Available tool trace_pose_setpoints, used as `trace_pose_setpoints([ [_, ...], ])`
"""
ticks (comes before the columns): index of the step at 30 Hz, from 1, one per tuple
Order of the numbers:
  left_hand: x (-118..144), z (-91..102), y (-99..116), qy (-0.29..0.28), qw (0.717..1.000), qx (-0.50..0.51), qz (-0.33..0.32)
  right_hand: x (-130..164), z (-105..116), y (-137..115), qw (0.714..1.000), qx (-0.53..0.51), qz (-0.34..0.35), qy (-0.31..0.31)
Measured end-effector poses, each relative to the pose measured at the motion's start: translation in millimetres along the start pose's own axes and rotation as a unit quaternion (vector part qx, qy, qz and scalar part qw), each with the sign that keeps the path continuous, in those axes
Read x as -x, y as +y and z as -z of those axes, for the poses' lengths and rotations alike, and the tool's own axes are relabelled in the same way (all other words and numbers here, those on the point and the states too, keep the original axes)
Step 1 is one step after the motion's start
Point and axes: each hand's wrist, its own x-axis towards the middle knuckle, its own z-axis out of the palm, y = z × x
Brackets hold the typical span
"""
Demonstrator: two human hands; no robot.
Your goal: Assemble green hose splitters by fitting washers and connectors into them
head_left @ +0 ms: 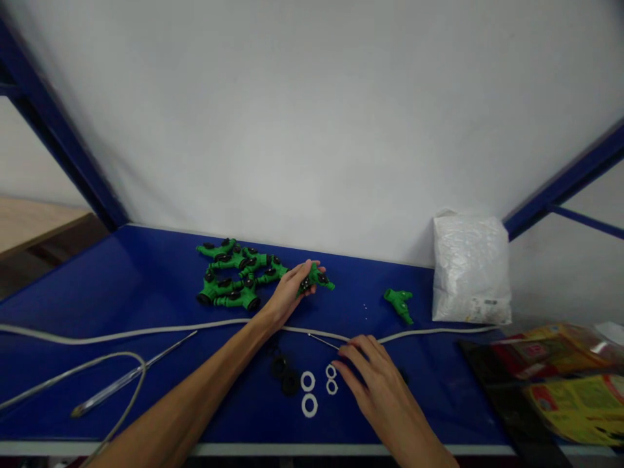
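A green Y-shaped hose splitter (319, 278) with black valve levers is gripped in my left hand (292, 289), raised at the back middle of the table. My right hand (373, 374) is low over the front, its fingers curled at the end of a thin metal-shafted tool (322, 340); the tool's other end is hidden under the hand. Two small white rings (331, 379) lie just left of my right thumb. Farther left are two larger white rings (309, 394) and several black rings (290, 383). Behind my left hand sits a group of green splitters (236, 263).
Another green splitter piece (400, 304) lies right of centre. A white plastic-wrapped package (470, 270) stands at the back right, near colourful packets (575, 409). A pale cable (195, 327) crosses the blue table (160, 279). A clear-handled screwdriver (117, 383) lies left.
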Motion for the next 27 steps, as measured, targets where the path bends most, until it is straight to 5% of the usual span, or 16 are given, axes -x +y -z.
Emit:
trace_pose_setpoints([
  [11,17,-14.5,11,-0.002,1.0,0.001,0.023,1,2,-31,0.996,-0.089,-0.01,-0.032],
  [19,56,-13.5,25,0.007,0.998,-0.066,0.021,-39,23,-6,0.947,-0.245,-0.147,0.145],
  [23,61,-8.4,33,-0.054,0.985,-0.163,0.03,-67,22,0,0.912,-0.384,-0.143,0.025],
  [27,66,-1.5,42,-0.038,0.98,-0.193,0.027,-77,13,-9,0.881,-0.455,-0.127,-0.037],
])
